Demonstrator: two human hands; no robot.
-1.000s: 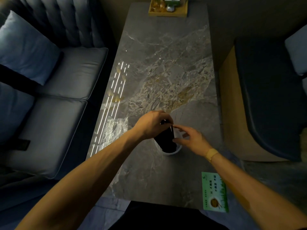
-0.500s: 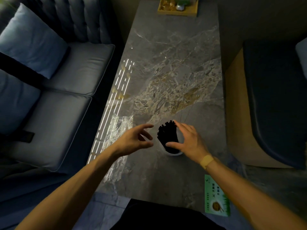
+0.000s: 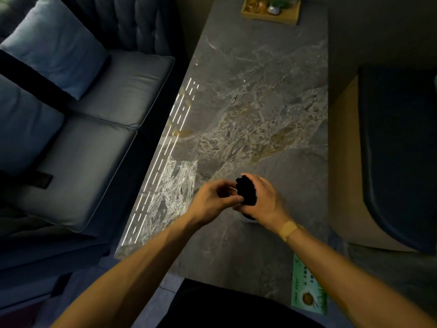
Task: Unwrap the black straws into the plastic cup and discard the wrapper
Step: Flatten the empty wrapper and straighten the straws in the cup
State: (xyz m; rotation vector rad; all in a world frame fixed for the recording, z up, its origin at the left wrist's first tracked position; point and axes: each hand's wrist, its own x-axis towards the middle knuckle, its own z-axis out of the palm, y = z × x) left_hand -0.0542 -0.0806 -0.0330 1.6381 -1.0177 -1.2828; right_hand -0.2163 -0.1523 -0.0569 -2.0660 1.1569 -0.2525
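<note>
Right hand [image 3: 264,202] wraps black straws [image 3: 246,192]; left hand [image 3: 214,201] touching.

straws [image 3: 246,192] in cup [image 3: 250,220] on table [image 3: 272,95] | wrapper [image 3: 172,185] left of cup

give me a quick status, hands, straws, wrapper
Right hand wrapped around black straws in cup. Left hand pinching at bundle. Wrapper on table, not discarded.

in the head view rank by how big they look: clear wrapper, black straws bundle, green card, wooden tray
1. clear wrapper
2. wooden tray and green card: look alike, and the tray is farther and cropped, so unranked
3. black straws bundle
</note>
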